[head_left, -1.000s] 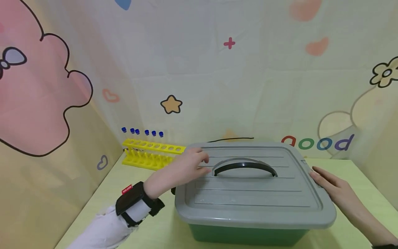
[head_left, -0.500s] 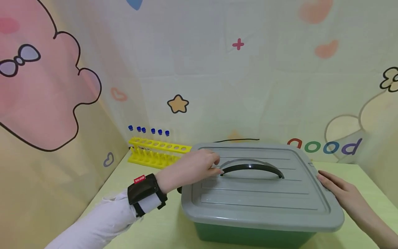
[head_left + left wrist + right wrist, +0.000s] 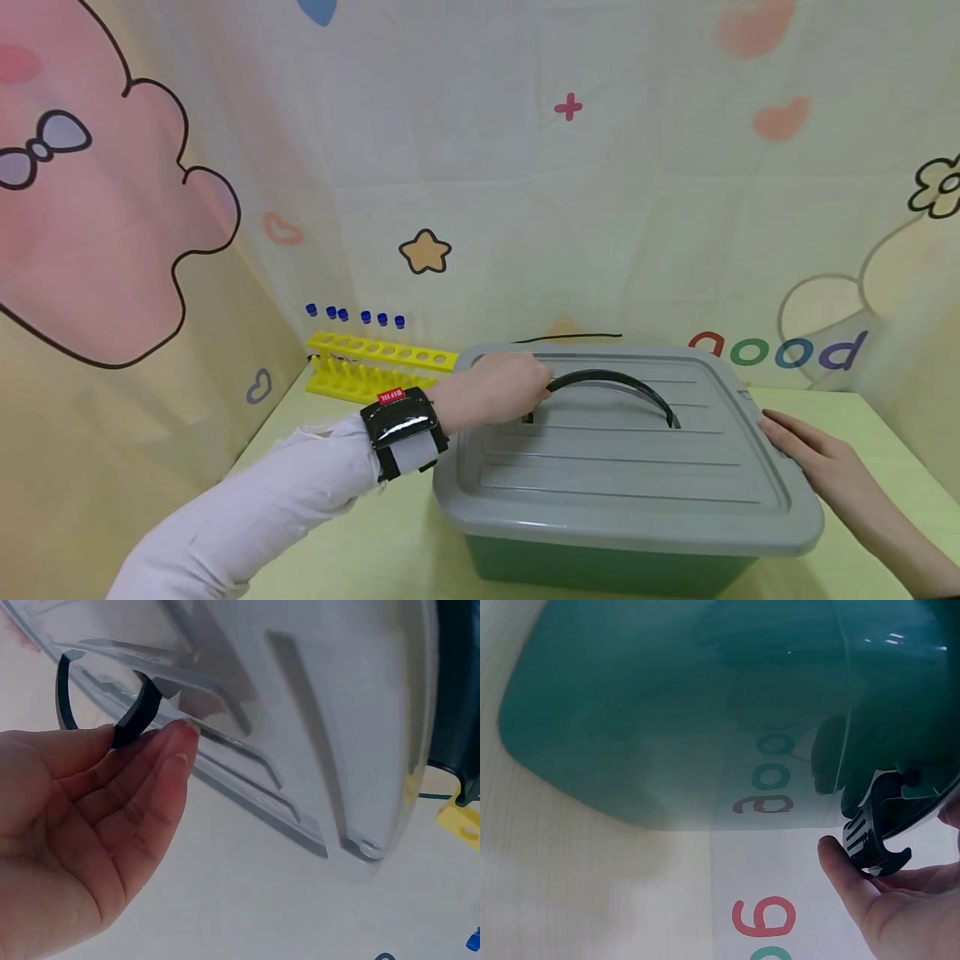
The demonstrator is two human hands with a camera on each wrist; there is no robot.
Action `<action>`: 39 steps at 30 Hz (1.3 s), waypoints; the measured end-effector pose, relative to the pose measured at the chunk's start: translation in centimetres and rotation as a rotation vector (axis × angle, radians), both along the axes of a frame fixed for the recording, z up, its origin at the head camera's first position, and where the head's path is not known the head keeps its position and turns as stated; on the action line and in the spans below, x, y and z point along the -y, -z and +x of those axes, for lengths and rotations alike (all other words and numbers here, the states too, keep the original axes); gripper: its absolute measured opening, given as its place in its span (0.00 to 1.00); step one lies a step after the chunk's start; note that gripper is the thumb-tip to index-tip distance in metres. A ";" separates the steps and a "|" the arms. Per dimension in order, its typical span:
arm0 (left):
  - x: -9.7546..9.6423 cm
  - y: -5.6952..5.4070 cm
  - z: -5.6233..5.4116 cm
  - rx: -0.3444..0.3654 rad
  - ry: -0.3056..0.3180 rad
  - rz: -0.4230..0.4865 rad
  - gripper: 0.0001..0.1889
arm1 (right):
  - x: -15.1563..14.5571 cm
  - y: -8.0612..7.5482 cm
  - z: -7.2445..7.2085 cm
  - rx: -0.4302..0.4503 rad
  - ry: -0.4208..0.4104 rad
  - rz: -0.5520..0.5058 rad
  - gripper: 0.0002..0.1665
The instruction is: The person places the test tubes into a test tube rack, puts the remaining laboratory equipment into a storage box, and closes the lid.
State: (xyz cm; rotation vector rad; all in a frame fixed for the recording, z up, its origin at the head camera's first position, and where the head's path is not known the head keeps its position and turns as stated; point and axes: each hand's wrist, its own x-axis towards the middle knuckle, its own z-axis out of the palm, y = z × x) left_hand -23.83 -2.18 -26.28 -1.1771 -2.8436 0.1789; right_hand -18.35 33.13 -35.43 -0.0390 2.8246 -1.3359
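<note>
A grey lid [image 3: 615, 475] covers a green storage box [image 3: 607, 567]. My left hand [image 3: 498, 387] pinches the left part of the lid's black carrying handle [image 3: 607, 375], which stands raised. In the left wrist view, thumb and fingertips of that left hand [image 3: 97, 802] meet around the handle [image 3: 135, 720]. At the box's right side, my right hand [image 3: 825, 458] rests along the lid edge. Seen from the right wrist, the fingers [image 3: 847, 881], held fairly straight, touch a black latch [image 3: 870, 832] that sticks out from the green wall. Part of this hand is out of frame.
A yellow test tube rack [image 3: 367, 367] stands behind the box at the left. Several small blue caps [image 3: 366, 317] are in a row beyond it. A printed cloth [image 3: 510, 208] hangs behind the pale table [image 3: 360, 533].
My left hand has moved right from beside the handle and taken hold of it; the handle has swung up from the lid. My right hand stays at the box's right edge.
</note>
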 end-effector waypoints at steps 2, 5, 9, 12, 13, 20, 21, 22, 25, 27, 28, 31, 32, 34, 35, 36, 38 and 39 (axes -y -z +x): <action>-0.4 0.1 -0.3 -0.003 -0.018 -0.064 0.11 | 0.0 0.0 0.0 -0.004 0.001 -0.001 0.39; -0.9 0.4 -0.6 -0.013 -0.044 -0.156 0.11 | 0.0 0.1 0.0 -0.007 0.002 0.000 0.39; -1.4 0.7 -0.7 -0.035 -0.062 -0.220 0.08 | -0.1 0.2 -0.1 -0.016 -0.002 -0.008 0.39; -1.5 0.8 -0.7 -0.049 -0.072 -0.222 0.08 | -0.1 0.2 -0.2 -0.025 -0.002 -0.014 0.39; -1.5 0.9 -0.6 -0.053 -0.076 -0.219 0.08 | -0.2 0.2 -0.2 -0.025 -0.003 -0.014 0.39; -1.3 1.1 -0.1 -0.119 -0.073 -0.245 0.08 | -0.3 0.2 -0.1 -0.022 0.003 -0.007 0.39; -1.3 1.2 -0.1 -0.119 -0.075 -0.252 0.08 | -0.3 0.2 -0.1 -0.020 0.004 -0.007 0.39; -1.3 1.2 0.0 -0.116 -0.074 -0.256 0.08 | -0.3 0.2 -0.1 -0.019 0.006 -0.008 0.39; -1.2 1.1 0.0 -0.090 -0.081 -0.230 0.07 | -0.2 0.1 0.0 -0.011 0.006 -0.008 0.40; -0.8 1.0 0.0 -0.048 -0.092 -0.174 0.07 | -0.2 0.1 0.1 -0.003 0.001 -0.006 0.40; -0.4 0.9 0.0 -0.035 -0.091 -0.143 0.07 | -0.1 0.1 0.1 -0.002 0.001 -0.003 0.40; 1.1 0.7 0.1 -0.021 -0.086 -0.021 0.07 | 0.0 0.0 0.1 0.000 -0.004 0.006 0.39; 1.8 0.6 0.1 -0.027 -0.085 0.015 0.07 | 0.0 -0.1 0.1 0.000 -0.004 0.011 0.39; 3.2 0.6 0.2 -0.031 -0.091 0.108 0.06 | 0.0 -0.1 0.1 -0.007 -0.005 0.018 0.39; 3.9 0.8 0.2 -0.028 -0.104 0.159 0.06 | 0.0 -0.1 0.1 -0.010 -0.007 0.019 0.38; 4.7 0.9 0.2 -0.015 -0.124 0.210 0.07 | 0.0 -0.2 0.1 -0.011 -0.009 0.019 0.38; 6.3 1.4 0.5 0.026 -0.198 0.305 0.08 | 0.0 -0.1 0.1 -0.014 -0.014 0.013 0.38; 7.0 1.8 0.6 0.047 -0.240 0.349 0.09 | 0.0 -0.1 0.2 -0.015 -0.017 0.008 0.38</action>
